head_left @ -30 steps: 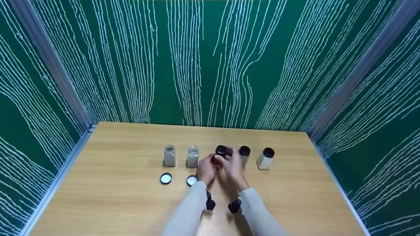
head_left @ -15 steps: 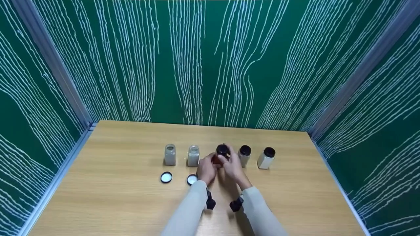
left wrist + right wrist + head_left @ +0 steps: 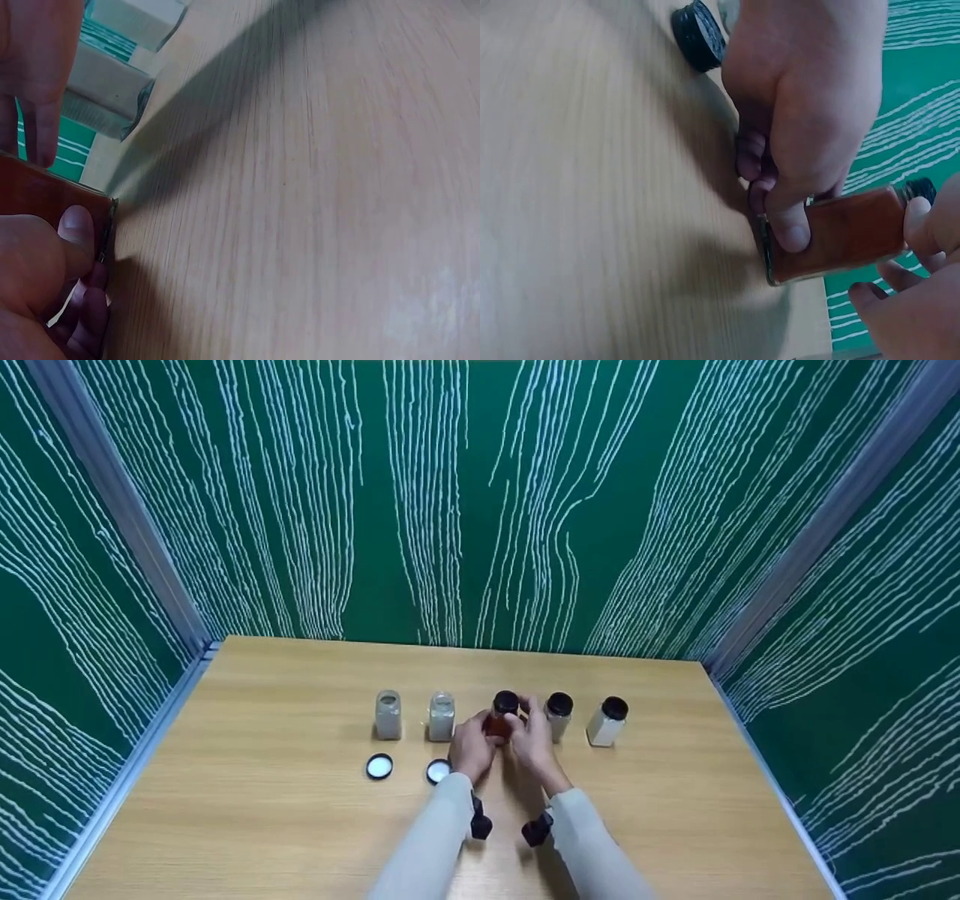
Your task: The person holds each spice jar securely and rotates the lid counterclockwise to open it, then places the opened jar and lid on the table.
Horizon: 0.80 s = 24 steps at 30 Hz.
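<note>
A square glass jar point(image 3: 495, 725) of red-brown powder stands upright on the wooden table, topped by a black lid point(image 3: 506, 701). My left hand point(image 3: 472, 748) grips its lower part, the thumb flat against the glass in the right wrist view. On the other side is my right hand point(image 3: 534, 741). In the right wrist view, the right thumb point(image 3: 916, 221) lies at the jar's neck just under the lid, while the loosely bent fingers point(image 3: 866, 296) stand away from the glass. The left wrist view shows the jar's base point(image 3: 45, 191) between both hands.
Left of the hands stand two lidless jars, a far-left jar point(image 3: 388, 721) and a nearer jar point(image 3: 442, 724). Before them lie upturned lids, one lid point(image 3: 379, 766) and another lid point(image 3: 437, 770). Rightward are a capped jar point(image 3: 559, 718) and another capped jar point(image 3: 606, 725). Green walls enclose the table point(image 3: 262, 795).
My right hand's fingers have shifted around the lid and now sit off its right side, with the thumb lower and more of the lid showing. The left hand keeps its hold on the jar.
</note>
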Motion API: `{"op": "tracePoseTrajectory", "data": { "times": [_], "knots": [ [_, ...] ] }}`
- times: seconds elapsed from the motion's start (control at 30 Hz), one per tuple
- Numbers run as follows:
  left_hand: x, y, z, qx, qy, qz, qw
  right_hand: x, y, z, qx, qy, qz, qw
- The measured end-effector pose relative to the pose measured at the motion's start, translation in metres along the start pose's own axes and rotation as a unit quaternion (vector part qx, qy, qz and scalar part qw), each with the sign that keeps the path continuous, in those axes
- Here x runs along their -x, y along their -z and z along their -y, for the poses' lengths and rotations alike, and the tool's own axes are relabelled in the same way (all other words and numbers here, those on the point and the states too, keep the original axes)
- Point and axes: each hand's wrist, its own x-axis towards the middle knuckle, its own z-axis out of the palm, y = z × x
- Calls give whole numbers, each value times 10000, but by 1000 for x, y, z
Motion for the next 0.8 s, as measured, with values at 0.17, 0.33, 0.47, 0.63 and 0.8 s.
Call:
{"op": "tracePoseTrajectory", "data": {
  "times": [0.17, 0.33, 0.47, 0.63, 0.8],
  "knots": [
    [-1, 1, 1, 90, 51, 66, 9999, -1, 3, -2, -107, -169, 59, 9998],
    [-2, 0, 1, 94, 11, 11, 10000, 0, 0, -5, -192, -199, -279, 9992],
    [-2, 1, -1, -23, -41, -76, 10000, 1, -4, -5, -344, -222, -411, 9983],
    [-2, 1, -4, -143, 47, -81, 9999, 1, -8, -2, -231, -450, -536, 9973],
    [-3, 1, -5, -147, 149, 6, 9998, 2, -8, 3, 61, -493, -233, 9985]
  ]
}}
